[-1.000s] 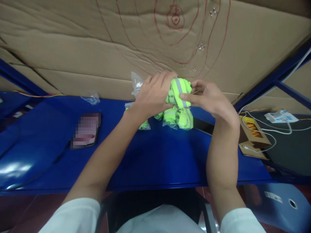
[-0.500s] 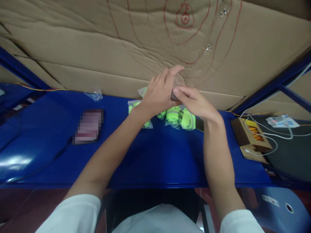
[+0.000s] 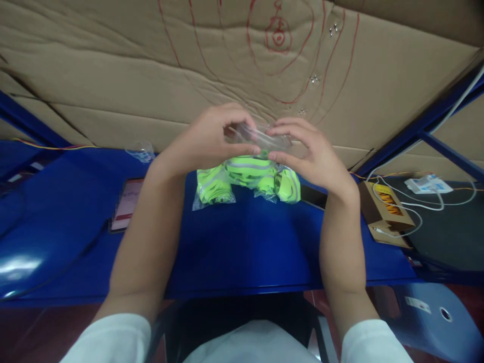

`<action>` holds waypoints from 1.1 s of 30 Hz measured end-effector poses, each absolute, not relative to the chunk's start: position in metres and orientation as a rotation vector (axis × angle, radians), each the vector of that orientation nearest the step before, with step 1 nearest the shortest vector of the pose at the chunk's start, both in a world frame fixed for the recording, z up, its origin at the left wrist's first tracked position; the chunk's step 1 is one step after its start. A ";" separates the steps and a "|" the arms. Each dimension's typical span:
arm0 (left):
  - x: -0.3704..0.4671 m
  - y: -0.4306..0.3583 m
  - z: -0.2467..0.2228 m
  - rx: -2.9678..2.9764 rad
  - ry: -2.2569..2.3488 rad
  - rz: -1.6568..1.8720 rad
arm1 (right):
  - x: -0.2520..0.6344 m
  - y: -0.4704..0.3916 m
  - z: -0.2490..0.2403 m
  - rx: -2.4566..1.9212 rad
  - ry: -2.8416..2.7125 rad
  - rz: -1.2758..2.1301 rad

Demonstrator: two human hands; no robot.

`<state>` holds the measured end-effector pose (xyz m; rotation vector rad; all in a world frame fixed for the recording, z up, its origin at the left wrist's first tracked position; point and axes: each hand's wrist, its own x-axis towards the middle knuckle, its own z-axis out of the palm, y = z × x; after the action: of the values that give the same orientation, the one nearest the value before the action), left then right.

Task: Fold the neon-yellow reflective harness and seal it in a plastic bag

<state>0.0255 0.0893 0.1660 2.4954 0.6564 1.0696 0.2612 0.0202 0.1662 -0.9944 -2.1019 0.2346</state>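
My left hand (image 3: 206, 138) and right hand (image 3: 312, 151) each pinch an end of a clear plastic bag holding a folded neon-yellow reflective vest (image 3: 251, 164), raised above the blue table (image 3: 245, 247); bagged neon-yellow vests (image 3: 214, 187) lie just beyond, near the far cardboard wall (image 3: 113, 75).

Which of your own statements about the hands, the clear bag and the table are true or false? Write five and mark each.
1. Both hands, left hand and right hand, pinch the clear plastic bag. True.
2. The bag is held over a red table. False: the table is blue.
3. Bagged neon-yellow bands lie under the hands. True.
4. The cardboard box lies left of the hands. False: right.
5. The phone is in the left hand. False: it lies on the table.
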 end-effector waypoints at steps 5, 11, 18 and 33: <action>0.025 0.078 0.173 2.085 0.509 1.158 | 0.278 0.018 0.169 -1.001 -1.984 0.431; 0.016 0.066 0.182 2.055 0.504 1.027 | 0.287 0.001 0.179 -0.983 -1.826 0.613; 0.015 0.057 0.188 2.145 0.581 1.258 | 0.292 -0.014 0.186 -0.971 -1.782 0.729; 0.042 0.073 0.180 1.706 0.324 1.821 | 0.269 0.002 0.180 -0.916 -1.749 0.485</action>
<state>0.0415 0.0734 0.1798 1.7058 0.3240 1.8211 0.2694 0.0015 0.1801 -0.9157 -1.7495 0.4852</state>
